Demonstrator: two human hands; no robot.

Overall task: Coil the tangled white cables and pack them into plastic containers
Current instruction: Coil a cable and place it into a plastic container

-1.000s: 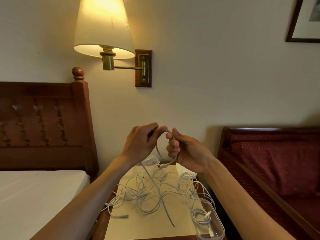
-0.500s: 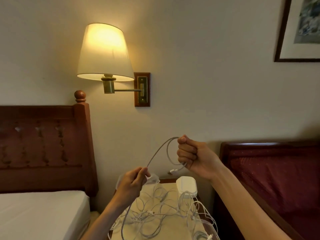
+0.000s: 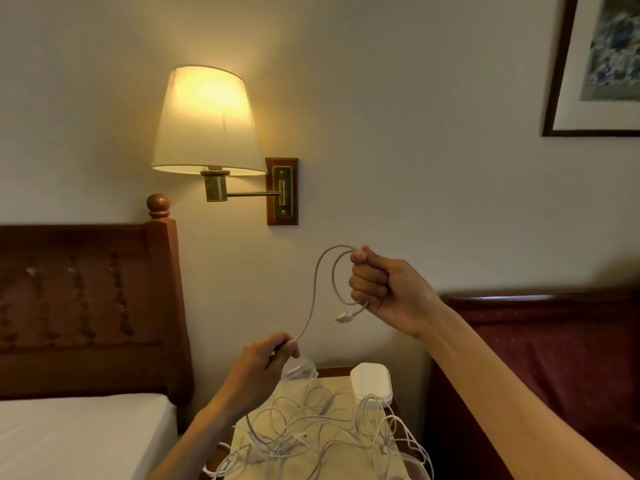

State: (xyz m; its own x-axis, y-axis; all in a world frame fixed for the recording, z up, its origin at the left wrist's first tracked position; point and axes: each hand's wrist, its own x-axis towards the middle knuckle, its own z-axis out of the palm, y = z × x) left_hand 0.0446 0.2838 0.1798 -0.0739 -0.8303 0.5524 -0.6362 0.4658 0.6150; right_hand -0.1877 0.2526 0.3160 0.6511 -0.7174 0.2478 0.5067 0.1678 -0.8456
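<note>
White cable (image 3: 317, 289): your right hand (image 3: 384, 289) fists its loop, your left hand (image 3: 266, 362) pinches the strand above the counter (image 3: 332, 372).

Hands split apart since 1 s ago: then both met at the same small loop in front of the wall. Right hand (image 3: 388, 292) now up and to the right, fist grip on the coiled white cable (image 3: 323, 275), connector end (image 3: 344, 318) dangling below the fist. Left hand (image 3: 266, 362) dropped low toward the counter (image 3: 346, 455), pinching the cable further along, so a longer run spans between them. Loop larger than before. Versus 0.5 s ago: nearly same pose, left hand slightly further along the cable. Camera pitched up; clear container with coiled cable at near right now out of view.
</note>
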